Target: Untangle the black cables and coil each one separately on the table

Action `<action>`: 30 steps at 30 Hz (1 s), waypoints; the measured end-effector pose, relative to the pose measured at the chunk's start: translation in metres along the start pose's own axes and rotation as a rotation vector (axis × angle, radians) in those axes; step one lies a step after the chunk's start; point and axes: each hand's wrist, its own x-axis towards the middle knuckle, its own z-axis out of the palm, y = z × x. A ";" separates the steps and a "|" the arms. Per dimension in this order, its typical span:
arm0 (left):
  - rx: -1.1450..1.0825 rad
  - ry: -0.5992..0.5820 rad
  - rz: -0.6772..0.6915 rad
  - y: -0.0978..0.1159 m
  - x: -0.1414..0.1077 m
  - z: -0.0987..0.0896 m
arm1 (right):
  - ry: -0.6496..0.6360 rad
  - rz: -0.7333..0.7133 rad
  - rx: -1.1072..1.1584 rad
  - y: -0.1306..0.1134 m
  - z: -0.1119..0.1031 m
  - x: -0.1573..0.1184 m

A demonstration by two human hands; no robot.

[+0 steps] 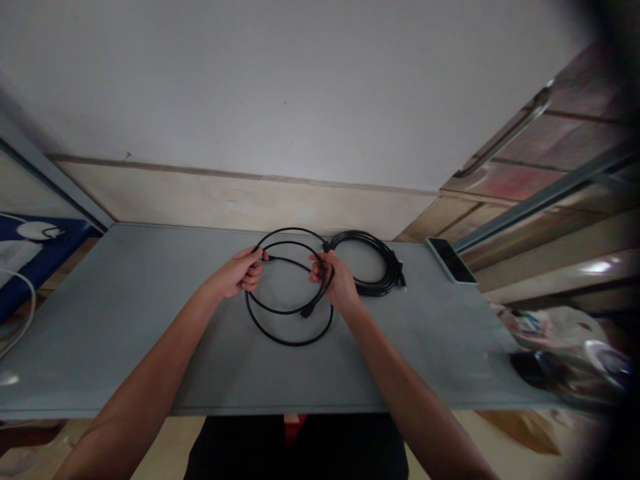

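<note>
Cable bundle on the table, between looped cable at left and phone at right, wall behind.

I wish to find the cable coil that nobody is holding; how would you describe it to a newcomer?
On the grey table, look between the right hand and the phone at the far right corner. The black cable coil lies there. Its many turns form a thick ring, while the held cable makes only a few loose loops.

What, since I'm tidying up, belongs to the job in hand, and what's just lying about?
In hand:
looped black cable, held by left hand and right hand

Apparently just lying about:
coiled black cable (possibly related)
phone
white cord
</note>
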 end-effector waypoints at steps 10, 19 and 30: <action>0.170 -0.052 0.040 0.004 -0.006 -0.003 | -0.057 -0.169 -0.239 -0.009 0.001 -0.008; 0.159 0.030 0.260 -0.002 0.001 0.007 | -0.216 -0.072 -0.475 0.003 0.005 -0.009; 0.048 -0.054 0.071 -0.009 0.007 0.012 | 0.110 -0.296 -0.103 -0.001 0.001 -0.006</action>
